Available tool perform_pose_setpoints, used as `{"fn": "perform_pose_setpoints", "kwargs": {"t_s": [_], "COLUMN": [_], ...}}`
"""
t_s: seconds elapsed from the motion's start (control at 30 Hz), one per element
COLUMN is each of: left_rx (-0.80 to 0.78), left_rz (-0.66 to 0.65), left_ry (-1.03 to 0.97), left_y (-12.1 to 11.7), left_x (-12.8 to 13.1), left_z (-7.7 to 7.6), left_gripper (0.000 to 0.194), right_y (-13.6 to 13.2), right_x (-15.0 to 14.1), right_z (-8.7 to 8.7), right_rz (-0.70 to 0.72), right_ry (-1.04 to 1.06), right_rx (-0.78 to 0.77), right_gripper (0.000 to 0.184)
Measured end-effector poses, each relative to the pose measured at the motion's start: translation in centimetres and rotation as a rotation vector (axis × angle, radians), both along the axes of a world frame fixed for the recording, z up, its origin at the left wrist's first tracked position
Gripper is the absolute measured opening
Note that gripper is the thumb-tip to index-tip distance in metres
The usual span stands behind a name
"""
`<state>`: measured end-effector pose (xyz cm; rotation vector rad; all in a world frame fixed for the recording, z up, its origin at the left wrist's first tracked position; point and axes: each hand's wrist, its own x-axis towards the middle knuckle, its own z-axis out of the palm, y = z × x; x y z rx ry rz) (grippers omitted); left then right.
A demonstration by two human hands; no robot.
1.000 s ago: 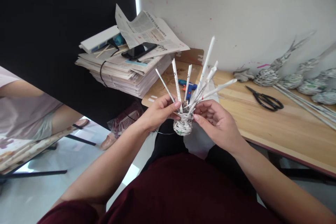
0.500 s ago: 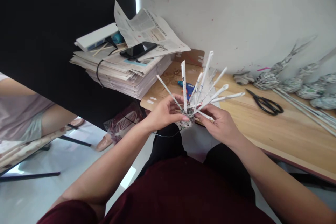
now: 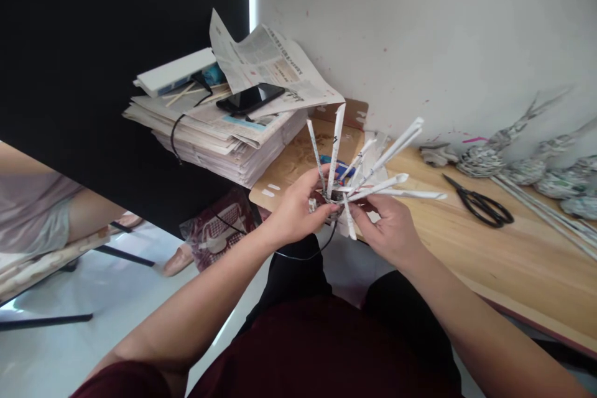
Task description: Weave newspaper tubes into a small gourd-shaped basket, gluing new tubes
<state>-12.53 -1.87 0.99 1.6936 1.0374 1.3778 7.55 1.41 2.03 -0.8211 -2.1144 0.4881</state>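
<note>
Between my hands is a small woven newspaper basket [image 3: 332, 206], with several rolled paper tubes [image 3: 336, 143] fanning up and out from it. My left hand [image 3: 298, 206] is closed around the basket's left side, thumb at the front; its other fingers are partly hidden behind the weave. One short paper tube [image 3: 349, 221] points down at the front. Against it rests the thumb of my right hand [image 3: 387, 224], whose curled fingers are partly covered by the tubes on the right.
Black scissors [image 3: 480, 202] lie on the wooden table [image 3: 448, 249], near long paper rods [image 3: 536, 211] and several woven newspaper pieces [image 3: 480, 158]. At left, a phone [image 3: 252, 98] rests on a newspaper stack [image 3: 224, 149]. A blue tool [image 3: 342, 168] lies behind the tubes. Another person's leg [image 3: 97, 211] shows far left.
The basket has tilted and turned, so its tubes lean further right. The short front tube swung from pointing right to pointing down. My right hand has lowered slightly; the camera view shifted a little.
</note>
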Motion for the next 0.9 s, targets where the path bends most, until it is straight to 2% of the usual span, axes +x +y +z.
{"fn": "perform_pose_setpoints", "kwargs": {"t_s": [0.1,0.2,0.3,0.37,0.53,0.9], "left_rx": [-0.018,-0.026,-0.022,-0.018,-0.011,-0.066], "left_rz": [0.020,0.136,0.227,0.256,0.357,0.362], "left_ry": [-0.061,-0.192,-0.279,-0.257,-0.174,-0.227], "left_y": [0.3,0.4,0.4,0.4,0.5,0.3], "left_x": [0.2,0.4,0.6,0.7,1.0,1.1], "left_z": [-1.0,-1.9,-2.6,-2.9,-2.8,-2.6], "left_gripper": [0.070,0.068,0.059,0.052,0.039,0.037], "right_y": [0.5,0.9,1.2,1.3,1.4,1.4], "right_x": [-0.5,-0.9,-1.3,-1.6,-2.2,-3.0], "right_z": [-0.5,-0.9,-0.7,-0.4,-0.2,0.2], "right_rz": [0.000,0.001,0.013,0.012,-0.003,0.006], "right_ry": [0.030,0.087,0.098,0.091,0.086,0.122], "right_rx": [-0.084,-0.168,-0.201,-0.206,-0.235,-0.303], "right_gripper": [0.012,0.011,0.008,0.007,0.006,0.004]}}
